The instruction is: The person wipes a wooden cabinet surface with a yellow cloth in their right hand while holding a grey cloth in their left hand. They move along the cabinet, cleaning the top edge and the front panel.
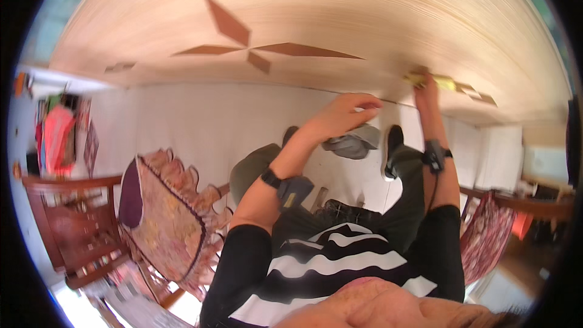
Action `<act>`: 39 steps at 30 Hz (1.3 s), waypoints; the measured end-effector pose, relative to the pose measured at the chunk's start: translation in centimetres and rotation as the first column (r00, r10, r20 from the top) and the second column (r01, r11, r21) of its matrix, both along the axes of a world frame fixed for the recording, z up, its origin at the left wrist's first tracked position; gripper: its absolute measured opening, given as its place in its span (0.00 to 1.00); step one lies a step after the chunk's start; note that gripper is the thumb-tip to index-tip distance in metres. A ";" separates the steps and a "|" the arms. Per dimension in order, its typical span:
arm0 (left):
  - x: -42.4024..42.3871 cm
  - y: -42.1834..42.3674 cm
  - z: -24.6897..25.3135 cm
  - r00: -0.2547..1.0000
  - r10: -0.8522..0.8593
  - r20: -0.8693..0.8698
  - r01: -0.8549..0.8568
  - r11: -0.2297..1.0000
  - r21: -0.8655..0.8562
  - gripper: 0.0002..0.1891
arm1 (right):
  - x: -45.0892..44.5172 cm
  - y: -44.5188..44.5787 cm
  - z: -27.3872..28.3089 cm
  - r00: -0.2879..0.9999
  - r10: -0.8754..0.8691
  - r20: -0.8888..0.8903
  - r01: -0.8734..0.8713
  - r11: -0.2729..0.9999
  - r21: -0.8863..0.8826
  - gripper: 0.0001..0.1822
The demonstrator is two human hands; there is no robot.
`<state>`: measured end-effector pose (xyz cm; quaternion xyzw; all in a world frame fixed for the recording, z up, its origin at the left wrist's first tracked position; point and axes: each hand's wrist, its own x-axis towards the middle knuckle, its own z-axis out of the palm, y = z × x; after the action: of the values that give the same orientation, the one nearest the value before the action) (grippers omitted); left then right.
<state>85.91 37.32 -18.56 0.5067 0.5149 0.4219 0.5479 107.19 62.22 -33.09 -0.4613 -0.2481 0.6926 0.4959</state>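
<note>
A pale wood-grained tabletop [300, 13] with a brown star-shaped pattern [246, 48] fills the upper view. At its near edge, on the right, my right hand [426, 86] grips a small yellow object [442, 83]; motion blurs it and its kind is unclear. My left hand [348, 111] hovers short of the table edge, thumb apart from the curled fingers, with nothing visible between them. Just below it in the picture is a bunched grey cloth [353, 142]; whether it touches the hand cannot be told. Both forearms wear strapped dark devices.
A carved wooden chair [73, 223] with a frilled floral cover [166, 223] stands on the left. Another wooden chair with a reddish patterned cloth [487, 237] is at right. My legs and dark shoes [394, 148] are on the pale floor [205, 114]. Clothes [59, 134] hang far left.
</note>
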 end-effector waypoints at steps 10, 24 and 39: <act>-0.5 -0.8 3.0 0.992 -0.073 0.104 0.081 0.994 -0.069 0.18 | -11.2 -5.5 -6.5 0.883 0.449 0.136 -0.468 0.822 0.324 0.09; -0.8 -0.3 2.8 0.993 -0.043 0.114 0.057 0.990 -0.126 0.17 | -7.1 -5.6 3.3 0.736 0.165 -0.657 -0.375 0.907 -0.192 0.23; 1.6 2.0 1.8 0.994 -0.102 0.050 0.109 0.982 -0.152 0.17 | 14.3 2.8 6.0 0.860 -0.379 -0.342 0.365 0.925 -0.106 0.31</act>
<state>87.48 39.36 -16.80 0.4802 0.5067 0.3618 0.6178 121.49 65.02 -27.10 -0.3764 -0.0472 0.6605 0.6479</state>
